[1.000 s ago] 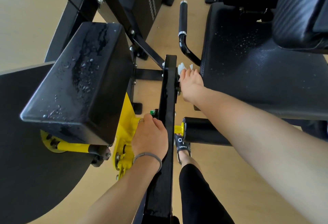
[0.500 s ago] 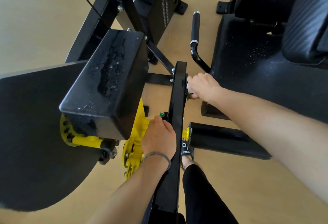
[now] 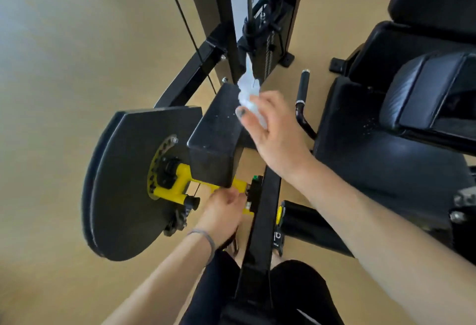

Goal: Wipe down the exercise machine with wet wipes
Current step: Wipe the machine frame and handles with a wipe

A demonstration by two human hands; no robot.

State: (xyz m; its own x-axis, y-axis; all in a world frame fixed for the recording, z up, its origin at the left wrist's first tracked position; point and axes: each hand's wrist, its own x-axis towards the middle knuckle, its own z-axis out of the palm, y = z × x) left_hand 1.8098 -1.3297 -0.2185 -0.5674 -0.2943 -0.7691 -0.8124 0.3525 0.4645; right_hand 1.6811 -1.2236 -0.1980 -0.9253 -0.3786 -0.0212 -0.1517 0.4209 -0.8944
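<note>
left hand (image 3: pixel 224 209) closed around the yellow bracket (image 3: pixel 177 187), nearest the person, steadying the machine. just right of it runs the black bar (image 3: pixel 266 211). further out, right hand (image 3: pixel 273 129) pinches a crumpled wet wipe (image 3: pixel 248 93) between thumb and fingers, raised over the far right corner of the black pad (image 3: pixel 219 131); contact unclear. droplets show on the pad top. step looks like wiping that pad. next move likely: press wipe flat, drag across the wet top toward the left hand.

Left half of frame: bare floor (image 3: pixel 64 93), open passage. Centre: black pad (image 3: pixel 216 139), frame bar (image 3: pixel 262 221) obstruct. Right: seat (image 3: pixel 386 170) blocks.
</note>
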